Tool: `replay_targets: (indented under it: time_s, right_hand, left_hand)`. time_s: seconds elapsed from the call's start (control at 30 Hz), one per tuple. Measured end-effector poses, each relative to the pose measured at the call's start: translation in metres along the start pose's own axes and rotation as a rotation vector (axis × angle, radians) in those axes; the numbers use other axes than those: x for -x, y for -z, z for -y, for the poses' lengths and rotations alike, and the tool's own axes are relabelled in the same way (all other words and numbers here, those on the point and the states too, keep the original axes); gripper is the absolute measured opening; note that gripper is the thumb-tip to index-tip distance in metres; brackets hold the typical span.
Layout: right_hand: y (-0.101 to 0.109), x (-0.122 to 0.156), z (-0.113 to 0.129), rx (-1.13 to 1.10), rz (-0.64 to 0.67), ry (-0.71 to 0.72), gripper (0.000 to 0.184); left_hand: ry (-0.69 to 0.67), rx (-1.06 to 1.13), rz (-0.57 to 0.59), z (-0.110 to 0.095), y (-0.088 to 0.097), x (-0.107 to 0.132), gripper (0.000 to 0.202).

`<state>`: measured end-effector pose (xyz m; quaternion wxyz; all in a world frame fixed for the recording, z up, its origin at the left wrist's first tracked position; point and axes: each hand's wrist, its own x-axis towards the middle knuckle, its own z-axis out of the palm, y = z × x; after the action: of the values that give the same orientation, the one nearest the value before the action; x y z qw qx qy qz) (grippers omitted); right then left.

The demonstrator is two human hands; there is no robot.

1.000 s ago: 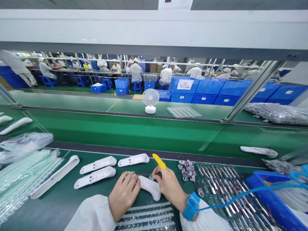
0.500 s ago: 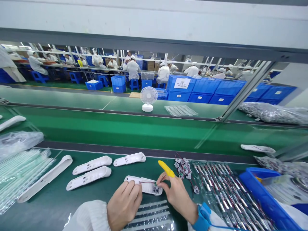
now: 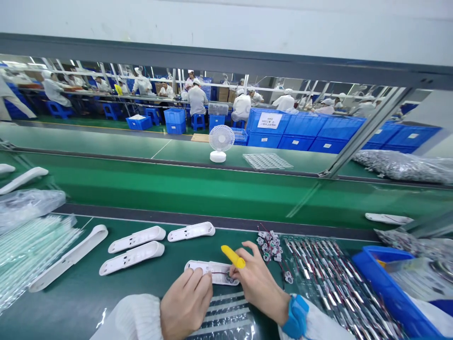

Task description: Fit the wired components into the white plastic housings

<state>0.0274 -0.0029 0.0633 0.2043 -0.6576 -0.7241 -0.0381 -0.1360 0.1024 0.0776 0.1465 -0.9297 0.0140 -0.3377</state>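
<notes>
A white plastic housing [image 3: 198,269] lies flat on the green mat in front of me, with thin red and black wires across its open side. My left hand [image 3: 186,302] has its fingers curled, the fingertips pressing on the housing's near edge. My right hand [image 3: 256,282] wears a yellow finger cot [image 3: 232,256] on the forefinger and a blue wrist strap [image 3: 295,315]. Its thumb and fingers pinch at a small wired part on the housing's right end.
Three more white housings [image 3: 136,239] and a long white shell [image 3: 67,259] lie to the left, beside bagged parts [image 3: 26,245]. Loose connectors [image 3: 271,242], wire bundles [image 3: 325,274] and a blue bin [image 3: 392,288] sit to the right. Beyond are a conveyor, a small fan [image 3: 220,143] and seated workers.
The housing went from held tilted to lying flat on the mat. My right hand lowered onto its right end, and my left fingertips shifted to its near edge.
</notes>
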Motion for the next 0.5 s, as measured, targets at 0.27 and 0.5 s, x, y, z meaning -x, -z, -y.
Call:
replay_targets:
  time_s: [0.27, 0.5]
  right_hand:
    - [0.011, -0.011, 0.01, 0.186, 0.217, 0.049, 0.027]
    - [0.018, 0.0, 0.003, 0.027, 0.192, -0.046, 0.03]
  left_hand:
    - [0.029, 0.007, -0.036, -0.01, 0.002, 0.0, 0.039]
    - [0.054, -0.017, -0.031, -0.01, 0.004, 0.001, 0.038]
